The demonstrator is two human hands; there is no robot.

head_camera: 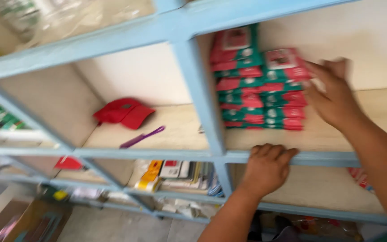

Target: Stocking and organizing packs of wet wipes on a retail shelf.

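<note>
My right hand [334, 92] reaches into the right shelf compartment and presses its fingers against the side of two stacks of red and green packets [258, 85]. The frame is blurred, so whether it grips a packet is unclear. My left hand [267, 166] rests on the front edge of the light blue shelf frame [202, 103], fingers curled over the rail just below the stacks.
In the left compartment lie a red cap [122, 112] and a purple pen-like stick [142, 137]. The shelf below holds flat yellow and white packets [171, 172]. A cardboard box [32, 219] sits on the floor at lower left. More goods fill the top shelf.
</note>
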